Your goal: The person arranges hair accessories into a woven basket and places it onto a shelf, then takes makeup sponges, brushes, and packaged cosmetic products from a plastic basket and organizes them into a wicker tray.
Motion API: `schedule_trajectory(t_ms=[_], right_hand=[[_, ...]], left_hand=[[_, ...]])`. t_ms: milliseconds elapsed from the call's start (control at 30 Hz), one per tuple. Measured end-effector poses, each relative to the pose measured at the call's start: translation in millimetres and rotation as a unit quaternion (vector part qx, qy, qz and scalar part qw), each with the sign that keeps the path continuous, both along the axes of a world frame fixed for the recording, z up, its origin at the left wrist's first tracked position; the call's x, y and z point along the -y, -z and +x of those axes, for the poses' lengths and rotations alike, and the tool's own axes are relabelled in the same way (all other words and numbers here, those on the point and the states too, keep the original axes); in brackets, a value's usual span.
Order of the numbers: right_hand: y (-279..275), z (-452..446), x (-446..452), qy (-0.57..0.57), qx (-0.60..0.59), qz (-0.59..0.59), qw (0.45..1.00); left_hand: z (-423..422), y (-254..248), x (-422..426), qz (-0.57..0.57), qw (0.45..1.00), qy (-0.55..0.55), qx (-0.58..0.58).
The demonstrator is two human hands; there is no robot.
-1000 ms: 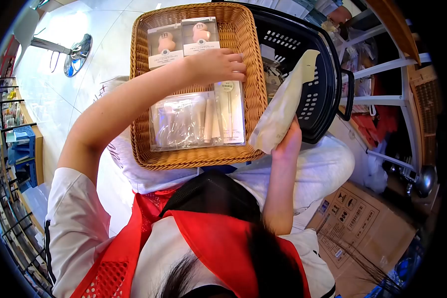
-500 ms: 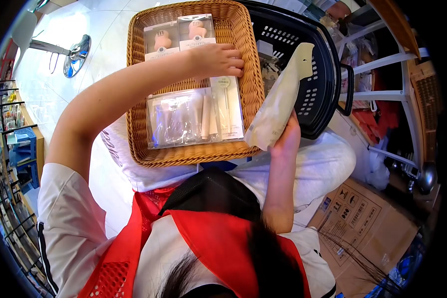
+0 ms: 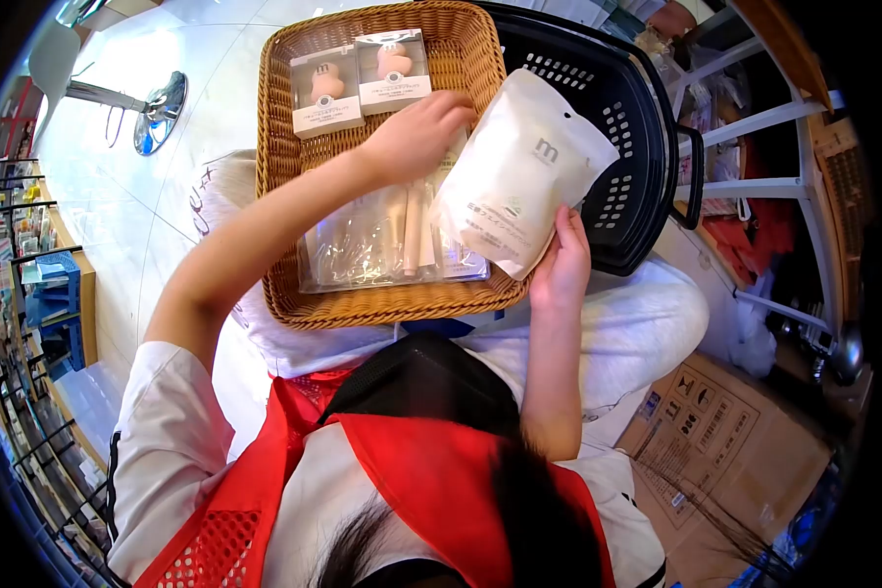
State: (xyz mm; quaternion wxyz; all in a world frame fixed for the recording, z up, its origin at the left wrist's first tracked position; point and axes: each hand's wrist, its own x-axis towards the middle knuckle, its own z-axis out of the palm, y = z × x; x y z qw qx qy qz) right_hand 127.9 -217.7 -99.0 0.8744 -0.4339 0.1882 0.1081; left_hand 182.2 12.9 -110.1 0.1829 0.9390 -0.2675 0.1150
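My right hand (image 3: pixel 563 263) grips the lower right edge of a white plastic pouch (image 3: pixel 524 176) marked with a grey "m". The pouch tilts over the wicker basket's right side, its printed face turned up. My left hand (image 3: pixel 423 135) hovers inside the wicker basket (image 3: pixel 272 196), fingers loosely bent beside the pouch's left edge; no object shows in them. Two clear boxes with pink makeup sponges, the left box (image 3: pixel 325 93) and the right box (image 3: pixel 393 71), lie at the basket's far end. A clear plastic package of makeup brushes (image 3: pixel 363 245) lies nearer me, partly covered by my left forearm.
A black perforated basket (image 3: pixel 647 211) stands right of the wicker one, partly behind the pouch. Shelving (image 3: pixel 769 189) rises at the far right, above a cardboard box (image 3: pixel 725 431). A stool base (image 3: pixel 167 113) stands at upper left; racks (image 3: pixel 29 294) line the left.
The pouch has turned from edge-on to face up and shifted left over the wicker basket. My left hand has drawn back slightly, its fingers now more bent. The wicker basket has shifted slightly.
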Motion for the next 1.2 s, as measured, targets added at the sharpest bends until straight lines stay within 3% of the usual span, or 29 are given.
schedule_trajectory(t_ms=[100,133,233,367,533,633,667,800,900,1033,1133,1200], right_hand=[[2.1,0.5,2.9,0.001,-0.019,0.008,1.000],[2.7,0.5,4.3,-0.002,-0.030,0.015,0.999],[12.6,0.9,9.9,-0.023,-0.021,0.049,0.998],[16.1,2.6,7.0,0.000,-0.031,0.085,0.996],[-0.1,-0.3,2.3,-0.010,-0.052,0.016,0.998],[0.8,-0.4,2.3,-0.013,-0.055,0.022,0.998],[2.5,-1.0,2.7,-0.013,-0.055,0.030,0.998],[7.8,-1.3,4.1,-0.007,-0.053,0.016,0.998],[8.2,-1.5,2.7,0.001,-0.057,0.012,0.998],[7.4,-0.1,2.8,-0.012,-0.054,0.023,0.998],[1.4,-1.0,-1.2,-0.016,-0.055,0.027,0.998],[0.1,-1.7,0.1,-0.015,-0.056,0.026,0.998]], left_hand=[[-23.2,-7.1,8.1,-0.139,0.974,-0.161,-0.076],[-27.5,-9.2,3.8,-0.130,0.971,-0.180,-0.089],[-25.7,-20.6,-14.9,0.036,0.985,-0.164,0.034],[8.8,-13.1,-33.4,0.170,0.972,-0.148,0.073],[29.4,-22.1,-31.0,0.318,0.937,-0.140,-0.023],[27.0,-16.7,-32.9,0.281,0.945,-0.156,0.067],[27.3,-18.5,-41.1,0.249,0.945,-0.143,0.154],[18.3,-52.4,-48.7,0.101,0.964,-0.208,0.130],[-4.5,-65.3,-36.0,0.165,0.946,-0.145,0.238],[-54.1,-50.5,-1.2,0.272,0.935,-0.116,0.194],[-68.5,-41.2,9.3,0.146,0.984,-0.048,-0.086],[-63.6,-46.6,-3.0,0.112,0.987,-0.071,-0.092]])
